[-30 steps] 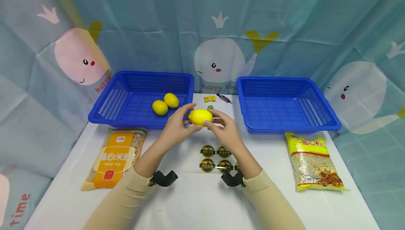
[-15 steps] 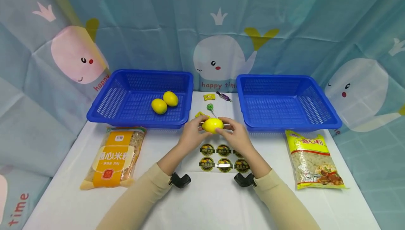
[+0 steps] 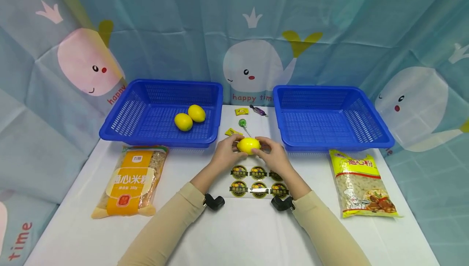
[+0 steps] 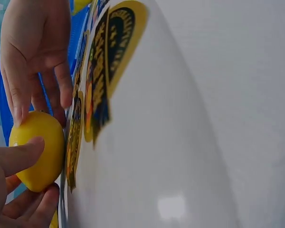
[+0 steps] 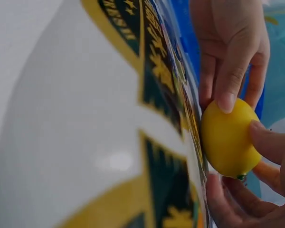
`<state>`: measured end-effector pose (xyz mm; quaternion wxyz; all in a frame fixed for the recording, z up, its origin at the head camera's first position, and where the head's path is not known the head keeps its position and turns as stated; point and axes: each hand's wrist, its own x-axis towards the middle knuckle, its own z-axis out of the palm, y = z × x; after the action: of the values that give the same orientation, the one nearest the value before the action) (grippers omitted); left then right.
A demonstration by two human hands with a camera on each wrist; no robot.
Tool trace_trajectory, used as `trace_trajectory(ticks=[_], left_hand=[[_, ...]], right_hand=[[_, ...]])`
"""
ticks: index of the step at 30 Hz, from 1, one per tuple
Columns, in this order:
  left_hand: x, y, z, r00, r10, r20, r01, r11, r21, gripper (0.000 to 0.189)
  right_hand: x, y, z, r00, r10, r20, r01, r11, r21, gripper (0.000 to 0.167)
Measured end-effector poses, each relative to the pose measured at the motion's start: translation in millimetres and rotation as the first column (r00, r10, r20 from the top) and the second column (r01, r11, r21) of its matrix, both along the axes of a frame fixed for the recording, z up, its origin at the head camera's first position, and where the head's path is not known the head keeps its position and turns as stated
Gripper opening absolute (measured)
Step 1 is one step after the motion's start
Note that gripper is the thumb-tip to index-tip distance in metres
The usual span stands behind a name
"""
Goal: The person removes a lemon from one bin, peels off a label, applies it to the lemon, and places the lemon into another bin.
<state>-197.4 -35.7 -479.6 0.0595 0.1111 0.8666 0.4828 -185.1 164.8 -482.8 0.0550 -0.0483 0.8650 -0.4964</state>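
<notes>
In the head view, the left hand (image 3: 225, 153) and the right hand (image 3: 274, 156) pinched one lemon (image 3: 248, 146) between them, each at one end, with thumb and fingers. I suppose it was held this way because a smooth, round fruit rolls easily, and two grips keep it steady. The sheet of round stickers (image 3: 239, 172) lay just on the near side of both hands, probably so that the stickers could be seen easily. Beyond the fingers were the green lollipop (image 3: 242, 123) and some wrapped candies (image 3: 232, 132). Farther out and to the left of the left hand, the left basket (image 3: 161, 142) held two other lemons (image 3: 183, 122), whose walls perhaps served to stop them rolling; well to the right of the right hand stood the right basket (image 3: 335, 148).

In the left wrist view, the left thumb (image 4: 31, 151) pressed the lemon's side and the fingers curled below it, while the right hand gripped the opposite end. The lemon was close beside the sheet (whether it touched, I could not tell).

In the right wrist view, the right thumb (image 5: 263, 138) lay on the lemon's side, and the small green tip (image 5: 241, 177) was near the right hand's fingers.
</notes>
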Motion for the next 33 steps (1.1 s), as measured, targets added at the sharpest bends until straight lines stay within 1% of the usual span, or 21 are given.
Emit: trace_trajectory(ticks=[3, 8, 13, 16, 19, 24, 27, 29, 31, 33], left_hand=[[0.0, -1.2, -2.5, 1.0, -0.002, 0.011, 0.002, 1.0, -0.016, 0.063], [-1.2, -0.9, -2.6, 1.0, 0.001, 0.018, 0.0, 0.999, -0.05, 0.067], [-0.3, -2.6, -3.5, 1.0, -0.001, -0.006, 0.0, 0.999, -0.046, 0.057], [0.7, -4.6, -3.8, 1.0, 0.001, -0.007, -0.001, 0.999, -0.035, 0.052], [1.0, -6.5, -4.5, 1.0, 0.004, 0.018, -0.004, 1.0, -0.015, 0.054], [1.8, -9.1, -5.6, 0.998, 0.002, 0.063, -0.002, 1.0, 0.001, 0.063], [6.5, -11.7, -3.7, 0.998, 0.024, 0.059, -0.023, 0.999, -0.029, 0.065], [12.8, -14.2, -0.9, 0.998, 0.052, 0.041, -0.049, 0.996, -0.07, 0.064], [20.6, -17.0, 2.4, 0.997, 0.074, 0.024, -0.071, 0.992, -0.109, 0.062], [28.7, -19.7, 5.7, 0.997, 0.081, 0.005, -0.079, 0.988, -0.134, 0.058]], right_hand=[[0.7, 0.5, 0.2, 1.0, -0.003, -0.008, 0.004, 1.0, 0.018, 0.056], [1.3, 1.3, 4.4, 1.0, 0.006, -0.008, -0.005, 1.0, 0.008, 0.059], [0.4, 0.7, 4.7, 1.0, 0.025, 0.0, -0.025, 0.999, 0.041, 0.057], [-0.1, 1.1, 3.4, 0.999, 0.043, 0.002, -0.043, 0.997, 0.068, 0.057], [-0.5, 1.6, 3.0, 0.999, 0.054, 0.004, -0.054, 0.996, 0.066, 0.059], [-1.3, 2.3, 2.7, 0.998, 0.063, 0.015, -0.064, 0.998, 0.024, 0.065], [0.8, 4.3, 2.5, 0.997, 0.071, 0.016, -0.071, 0.997, 0.014, 0.068], [5.3, 6.7, 4.4, 0.998, 0.052, 0.02, -0.052, 0.998, 0.034, 0.068], [11.5, 9.8, 6.8, 1.0, 0.016, 0.016, -0.017, 0.996, 0.083, 0.066], [19.5, 12.4, 10.1, 1.0, -0.023, 0.01, 0.021, 0.987, 0.16, 0.062]])
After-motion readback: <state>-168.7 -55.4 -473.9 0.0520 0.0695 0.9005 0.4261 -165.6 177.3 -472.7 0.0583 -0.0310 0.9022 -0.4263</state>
